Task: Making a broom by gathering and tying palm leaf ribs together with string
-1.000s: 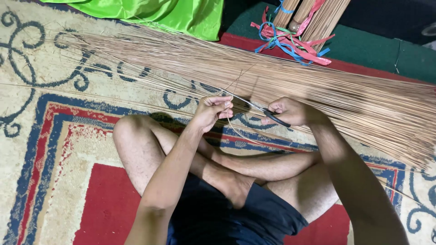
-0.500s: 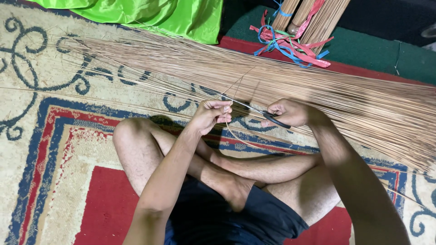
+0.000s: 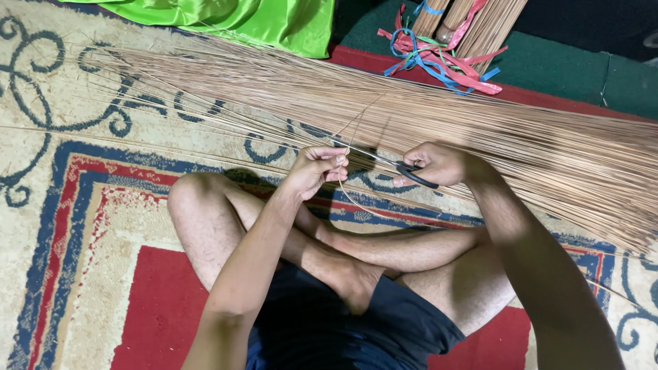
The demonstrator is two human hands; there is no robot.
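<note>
I sit cross-legged on a patterned carpet. My left hand (image 3: pixel 317 168) pinches a thin pale stick (image 3: pixel 353 202) that curves down below it. My right hand (image 3: pixel 439 163) grips a black-handled knife (image 3: pixel 394 164), its blade pointing left toward the fingers of the other hand. Just beyond both hands lies a long heap of thin brown sticks (image 3: pixel 425 113), spread from the far left to the right edge.
A bright green cloth (image 3: pixel 260 20) lies at the top. Bundles of sticks tied with red and blue ribbons (image 3: pixel 445 51) rest at the top right on a dark green mat (image 3: pixel 562 65). The carpet (image 3: pixel 82 226) has red, blue and cream patterns.
Both hands stay almost in place; the left hand has shifted slightly and the thin stick bends a little more below it.
</note>
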